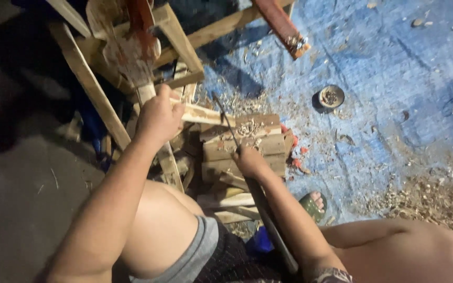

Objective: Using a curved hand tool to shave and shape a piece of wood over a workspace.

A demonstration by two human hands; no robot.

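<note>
Two bare hands worked a pale wood strip over a stack of rough blocks

The left hand (158, 116) was clenched around a flat, pale wooden strip (201, 114) jutting rightward; the right hand (248, 160) was wrapped tight on a thin dark metal blade (223, 116) angled up to the strip. Below sat squared, coarse-grained wood blocks (243, 144) dusted with curly shavings (247, 127), on a crinkled blue tarp (394, 78) near a small round tin (331, 96)
</note>
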